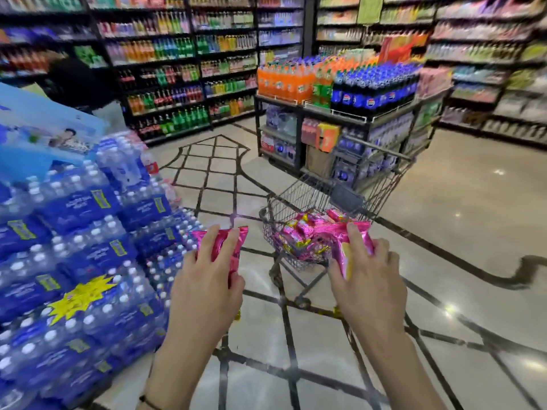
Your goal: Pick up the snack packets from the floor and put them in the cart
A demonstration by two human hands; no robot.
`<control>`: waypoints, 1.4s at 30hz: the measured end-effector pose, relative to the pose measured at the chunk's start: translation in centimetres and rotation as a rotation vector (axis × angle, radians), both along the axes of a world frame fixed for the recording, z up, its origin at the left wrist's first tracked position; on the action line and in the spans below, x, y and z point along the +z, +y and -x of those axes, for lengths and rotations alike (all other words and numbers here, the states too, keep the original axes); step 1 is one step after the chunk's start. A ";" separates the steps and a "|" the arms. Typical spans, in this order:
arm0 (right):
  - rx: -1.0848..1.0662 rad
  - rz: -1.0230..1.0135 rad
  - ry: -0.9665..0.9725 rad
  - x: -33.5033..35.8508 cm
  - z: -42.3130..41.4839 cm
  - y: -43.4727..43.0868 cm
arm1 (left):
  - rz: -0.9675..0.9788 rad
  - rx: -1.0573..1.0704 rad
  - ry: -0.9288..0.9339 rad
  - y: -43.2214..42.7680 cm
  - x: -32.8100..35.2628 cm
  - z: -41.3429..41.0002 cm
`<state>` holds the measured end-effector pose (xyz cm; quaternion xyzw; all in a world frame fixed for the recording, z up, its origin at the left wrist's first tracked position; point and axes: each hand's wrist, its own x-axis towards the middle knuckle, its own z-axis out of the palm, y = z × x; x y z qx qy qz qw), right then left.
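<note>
My left hand (207,279) grips a shiny pink snack packet (228,241), held up left of the cart. In my right hand (367,276) is another pink snack packet (343,250), raised at the cart's near edge. The wire shopping cart (381,184) stands just ahead on the floor, and several pink snack packets (302,232) lie inside its basket. Two small yellowish bits on the floor under the cart are too small to identify.
Stacked packs of blue-labelled water bottles (74,253) rise close on my left. A display stand of orange and blue soda bottles (349,87) sits behind the cart. Drink shelves (177,69) line the back and right. Tiled floor (461,208) spreads to the right.
</note>
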<state>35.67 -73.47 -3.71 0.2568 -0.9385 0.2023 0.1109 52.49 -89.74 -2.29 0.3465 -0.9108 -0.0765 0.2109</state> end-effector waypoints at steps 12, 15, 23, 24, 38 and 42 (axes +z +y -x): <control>-0.167 -0.044 0.006 0.5 19.5 -6.5 | 0.021 -0.203 -0.002 -11.5 -0.6 21.8; -0.189 -0.046 0.000 0.3 24.1 -8.2 | 0.027 -0.220 -0.023 -13.8 -0.5 26.8; -0.115 -0.050 -0.065 -2.7 36.8 -12.8 | -0.024 -0.195 -0.070 -16.5 -3.9 38.8; -0.088 -0.058 -0.074 -3.3 38.7 -13.4 | -0.037 -0.172 -0.077 -16.7 -4.6 40.5; 0.346 -0.186 -0.091 -5.4 61.8 -25.2 | -0.178 0.240 -0.148 -19.1 -8.0 58.1; 0.438 -0.230 -0.115 -7.1 64.1 -29.4 | -0.205 0.317 -0.181 -21.4 -9.4 61.1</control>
